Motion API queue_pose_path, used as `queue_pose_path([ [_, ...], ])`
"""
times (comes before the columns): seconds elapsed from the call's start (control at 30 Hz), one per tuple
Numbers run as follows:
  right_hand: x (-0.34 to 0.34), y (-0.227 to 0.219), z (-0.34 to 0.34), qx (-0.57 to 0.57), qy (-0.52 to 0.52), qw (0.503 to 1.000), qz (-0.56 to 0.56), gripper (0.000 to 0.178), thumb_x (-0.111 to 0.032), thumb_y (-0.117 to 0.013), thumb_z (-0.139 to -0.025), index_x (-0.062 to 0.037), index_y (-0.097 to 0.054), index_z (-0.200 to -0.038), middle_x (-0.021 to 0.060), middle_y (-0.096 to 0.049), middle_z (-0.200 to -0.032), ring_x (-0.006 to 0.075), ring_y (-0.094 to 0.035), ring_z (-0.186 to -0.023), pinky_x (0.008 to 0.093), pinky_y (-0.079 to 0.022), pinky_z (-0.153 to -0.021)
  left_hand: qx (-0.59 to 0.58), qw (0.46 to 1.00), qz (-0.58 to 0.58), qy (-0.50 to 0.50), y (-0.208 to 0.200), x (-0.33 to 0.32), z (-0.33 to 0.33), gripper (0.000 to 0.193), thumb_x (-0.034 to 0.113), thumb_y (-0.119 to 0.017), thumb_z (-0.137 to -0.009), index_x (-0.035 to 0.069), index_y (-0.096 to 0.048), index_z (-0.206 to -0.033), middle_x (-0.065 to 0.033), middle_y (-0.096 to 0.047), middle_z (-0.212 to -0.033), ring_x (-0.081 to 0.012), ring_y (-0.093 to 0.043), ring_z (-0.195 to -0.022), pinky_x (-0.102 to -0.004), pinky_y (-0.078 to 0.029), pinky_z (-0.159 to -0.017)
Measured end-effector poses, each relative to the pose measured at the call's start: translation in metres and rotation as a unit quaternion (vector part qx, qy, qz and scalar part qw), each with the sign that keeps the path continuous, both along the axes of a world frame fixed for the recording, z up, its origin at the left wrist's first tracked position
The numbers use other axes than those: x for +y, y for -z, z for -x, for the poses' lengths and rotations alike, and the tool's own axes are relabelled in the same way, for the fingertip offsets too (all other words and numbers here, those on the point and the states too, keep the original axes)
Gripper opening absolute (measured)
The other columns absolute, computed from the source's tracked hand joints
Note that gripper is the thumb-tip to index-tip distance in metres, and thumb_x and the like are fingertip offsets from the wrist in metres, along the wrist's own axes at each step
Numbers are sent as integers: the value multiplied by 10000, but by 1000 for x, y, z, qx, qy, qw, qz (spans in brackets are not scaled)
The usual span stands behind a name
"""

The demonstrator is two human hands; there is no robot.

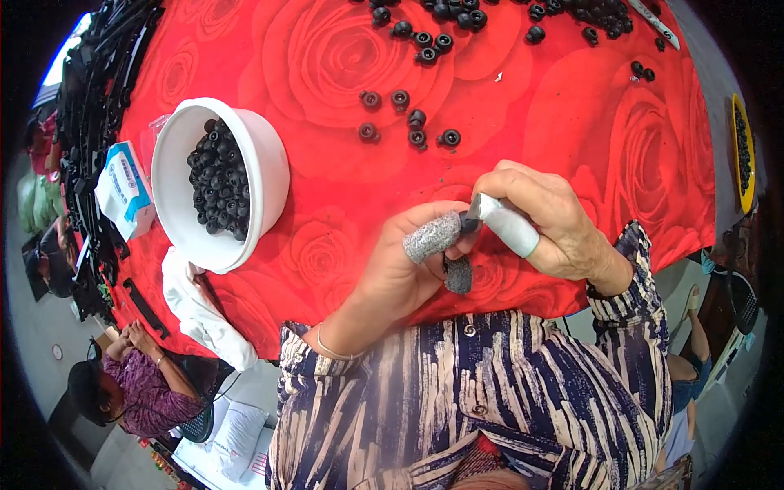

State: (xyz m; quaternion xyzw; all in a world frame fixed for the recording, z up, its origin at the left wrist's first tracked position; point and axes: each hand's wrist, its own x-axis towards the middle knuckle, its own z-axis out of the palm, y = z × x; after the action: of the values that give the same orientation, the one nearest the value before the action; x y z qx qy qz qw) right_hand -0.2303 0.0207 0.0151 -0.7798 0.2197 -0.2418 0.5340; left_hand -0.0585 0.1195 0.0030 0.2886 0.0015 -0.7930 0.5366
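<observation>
Both hands meet just above the near table edge, pinched together on one small black part (470, 222). Left hand (400, 278) wears grey fingertip covers (433, 236) and grips the part from below and the left; right hand (543, 216), its forefinger wrapped in a white cover (510, 224), presses on it from the right. The part sits between the two sets of fingertips, equally near both, too small to tell its long axis. Beyond the hands, a loose cluster of black round parts (407, 118) lies on the red rose-patterned tablecloth (572, 106), with more farther off. To the left of the left hand stands a white bowl (269, 175) full of the same parts, a white cloth (200, 314) just below it.
</observation>
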Motion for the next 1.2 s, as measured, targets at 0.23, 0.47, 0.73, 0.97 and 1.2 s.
queue_pose_path([
  [0.23,-5,0,-1,4,-31,997,72,190,-52,-595,-761,0,-542,-937,131,-517,-757,306,-542,-652,376,-426,-547,30,999,-29,9,0,-4,-3,231,134,-555,-894,-20,-587,-1062,-50,-587,-865,-106,-519,-736,-216,-435,-663],
  [0.47,-9,-13,3,-34,-18,995,91,265,-67,-670,-704,21,-549,-923,118,-500,-683,267,-527,-573,349,-420,-505,-104,993,18,52,-15,-5,-14,141,108,-579,-885,1,-597,-976,-27,-586,-824,-86,-549,-685,-216,-446,-574],
  [0.73,-4,8,-4,28,150,972,180,268,24,-665,-706,-16,-540,-939,67,-472,-686,158,-492,-534,266,-384,-467,-710,663,137,-194,-65,1,-68,155,-18,-643,-805,-31,-609,-956,-27,-592,-844,-73,-552,-716,-189,-445,-597],
  [0.97,-1,4,-9,20,142,973,180,252,-4,-676,-690,-21,-550,-908,108,-498,-689,256,-538,-575,336,-423,-500,-792,545,75,-265,-66,4,-142,334,3,-703,-762,-28,-595,-1076,25,-564,-807,-33,-434,-669,-165,-370,-576],
  [1.2,-3,10,-2,45,162,967,190,237,-6,-670,-706,-17,-550,-910,108,-498,-692,252,-541,-581,328,-424,-510,-887,374,188,-194,-80,-8,-84,259,-28,-700,-728,25,-652,-978,-17,-598,-839,-76,-507,-701,-199,-405,-600],
])
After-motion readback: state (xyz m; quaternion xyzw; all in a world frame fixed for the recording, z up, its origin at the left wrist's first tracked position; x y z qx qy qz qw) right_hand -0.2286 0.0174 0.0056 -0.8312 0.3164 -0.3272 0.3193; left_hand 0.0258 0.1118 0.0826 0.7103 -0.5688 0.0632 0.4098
